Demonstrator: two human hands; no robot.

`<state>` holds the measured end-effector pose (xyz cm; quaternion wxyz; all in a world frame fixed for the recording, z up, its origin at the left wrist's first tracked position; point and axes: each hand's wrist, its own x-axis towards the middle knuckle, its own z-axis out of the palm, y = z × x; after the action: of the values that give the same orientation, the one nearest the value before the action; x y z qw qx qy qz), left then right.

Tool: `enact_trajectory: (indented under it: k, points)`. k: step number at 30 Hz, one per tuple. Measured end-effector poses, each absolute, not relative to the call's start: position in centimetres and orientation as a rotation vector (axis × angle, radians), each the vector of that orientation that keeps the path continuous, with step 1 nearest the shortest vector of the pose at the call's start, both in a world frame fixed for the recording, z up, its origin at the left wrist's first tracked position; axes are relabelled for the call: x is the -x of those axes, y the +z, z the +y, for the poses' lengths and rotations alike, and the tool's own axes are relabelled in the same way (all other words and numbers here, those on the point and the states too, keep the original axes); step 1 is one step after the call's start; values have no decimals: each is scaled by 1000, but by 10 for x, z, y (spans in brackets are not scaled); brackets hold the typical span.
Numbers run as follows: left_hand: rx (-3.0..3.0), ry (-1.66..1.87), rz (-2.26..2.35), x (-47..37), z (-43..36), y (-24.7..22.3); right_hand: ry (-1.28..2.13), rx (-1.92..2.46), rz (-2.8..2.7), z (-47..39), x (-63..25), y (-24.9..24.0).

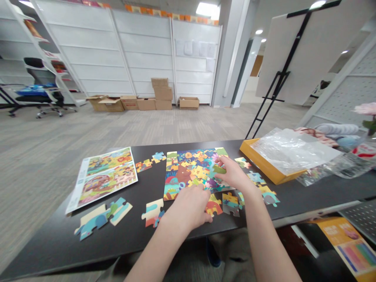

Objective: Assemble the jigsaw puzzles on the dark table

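Note:
A colourful jigsaw puzzle [180, 173] lies on the black table, crowded with cartoon animal pieces, some loose on top of it. My right hand [235, 174] is over its right side, thumb and fingers closed around a green puzzle piece [219, 169]. My left hand [190, 205] rests palm down at the puzzle's lower edge, fingers stretched over it and thumb apart. Close to that thumb is an orange puzzle piece [214, 205], with a grey and yellow piece [230, 204] to its right. A cream and red piece [153, 211] lies left of my left wrist.
At left, a printed picture sheet [105, 176] lies behind joined blue pieces [95, 221]. More pieces [143, 165] sit beyond it. At right are blue pieces [257, 178] and a yellow box [270, 168] with plastic wrapping. The table's front edge [123, 256] runs near me.

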<state>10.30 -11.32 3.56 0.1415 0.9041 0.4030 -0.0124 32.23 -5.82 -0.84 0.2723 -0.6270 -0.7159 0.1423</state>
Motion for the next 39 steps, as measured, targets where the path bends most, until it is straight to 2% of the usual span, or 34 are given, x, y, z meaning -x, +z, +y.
enact_trajectory:
  k: [3, 6, 9, 11, 20, 31, 39]
  points:
    - [-2610, 86, 1172, -97, -107, 34, 592, 1511, -1751, -59, -328, -5]
    - [-2515, 360, 1222, -91, -95, 32, 790, 1326, -1623, -63, -328, 3]
    - [-2197, 695, 1208, -87, -82, 26, 985, 1208, -1578, -68, -319, 11]
    - [-1959, 796, 1120, -86, -76, 20, 1060, 1158, -1575, -70, -312, 15]
    - [-1523, 953, 976, -77, -66, 18, 1134, 1137, -1724, -75, -298, 22]
    - [-1472, 832, 901, -74, -68, 14, 1042, 1128, -1609, -72, -289, 22]
    - [-1278, 973, 996, -69, -66, 17, 1055, 1105, -1554, -73, -289, 24]
